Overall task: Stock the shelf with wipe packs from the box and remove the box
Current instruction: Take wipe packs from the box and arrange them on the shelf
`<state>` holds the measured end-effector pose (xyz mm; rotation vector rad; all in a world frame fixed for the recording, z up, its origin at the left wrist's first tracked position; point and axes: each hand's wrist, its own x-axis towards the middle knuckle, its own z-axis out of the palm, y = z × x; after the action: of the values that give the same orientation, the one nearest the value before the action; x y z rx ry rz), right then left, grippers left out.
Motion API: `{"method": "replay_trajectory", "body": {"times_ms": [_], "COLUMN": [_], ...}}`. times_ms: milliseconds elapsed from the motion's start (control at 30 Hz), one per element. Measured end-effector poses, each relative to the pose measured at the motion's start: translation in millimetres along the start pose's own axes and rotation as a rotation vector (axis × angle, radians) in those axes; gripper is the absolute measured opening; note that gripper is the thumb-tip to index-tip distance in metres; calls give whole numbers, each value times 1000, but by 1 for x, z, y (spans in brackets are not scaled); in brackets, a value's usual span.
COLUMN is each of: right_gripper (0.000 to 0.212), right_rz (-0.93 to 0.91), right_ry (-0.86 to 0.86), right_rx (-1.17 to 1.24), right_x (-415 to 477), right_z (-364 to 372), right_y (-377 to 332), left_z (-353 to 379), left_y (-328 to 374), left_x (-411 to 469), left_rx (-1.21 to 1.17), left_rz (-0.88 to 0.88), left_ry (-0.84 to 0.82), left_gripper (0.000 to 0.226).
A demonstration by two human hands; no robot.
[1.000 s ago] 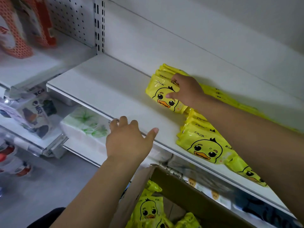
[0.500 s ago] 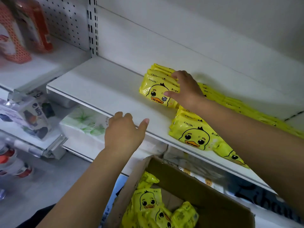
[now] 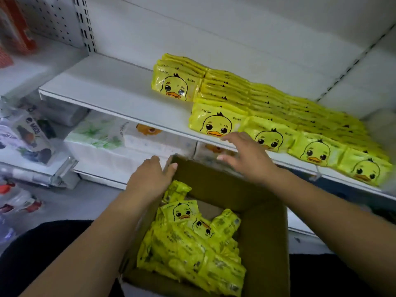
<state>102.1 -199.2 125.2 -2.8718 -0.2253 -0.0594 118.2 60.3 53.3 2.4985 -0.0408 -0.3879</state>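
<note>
Packs [image 3: 188, 249]: heaped in box [image 3: 263, 232], beneath our left hand [image 3: 153, 179] and right hand [image 3: 246, 156], both empty, fingers loose. Light, soft, slick film, we judge; grip several across their flat faces.

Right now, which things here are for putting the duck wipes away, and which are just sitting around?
For the job: shelved wipe packs, boxed wipe packs, box, shelf, left hand and right hand, both empty.

Just sitting around: tissue packs underneath, bottles lower left, orange packet upper left.
</note>
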Motion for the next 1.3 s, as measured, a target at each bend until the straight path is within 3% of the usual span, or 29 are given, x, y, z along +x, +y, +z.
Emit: {"method": "replay_trajectory", "body": {"times_ms": [67, 167, 467, 567, 667, 800, 900, 967, 1133, 1300], "right_gripper": [49, 47, 43, 53, 68, 71, 45, 26, 11, 72], "right_rz": [62, 165, 508, 482, 354, 350, 354, 450, 571, 427], "right_ry": [-35, -113, -496, -785, -990, -1008, -879, -740, -573, -902], "right_rx": [34, 120, 478, 584, 490, 434, 417, 494, 653, 586], "right_x": [-34, -74, -145, -156, -166, -180, -187, -184, -162, -171], "right_z": [20, 57, 177, 205, 229, 256, 271, 273, 264, 273], "right_y": [13, 28, 36, 18, 1, -9, -3, 3, 13, -8], "left_z": [17, 43, 71, 78, 82, 82, 83, 83, 84, 85], "left_y": [-11, -34, -69, -66, -69, -72, -74, -76, -78, -78], "left_x": [-17, -45, -80, -96, -106, -103, -101, -102, -100, -100], "left_rx": [48, 25, 113, 117, 107, 107, 90, 83, 77, 79], "left_rz": [-29, -57, -63, -129, -182, -185, -176, -170, -161, -155], "left_ry": [-108, -138, 34, 81, 97, 114, 132, 135, 150, 151], "left_gripper": [66, 60, 46, 43, 44, 37, 33, 33, 34, 34]}}
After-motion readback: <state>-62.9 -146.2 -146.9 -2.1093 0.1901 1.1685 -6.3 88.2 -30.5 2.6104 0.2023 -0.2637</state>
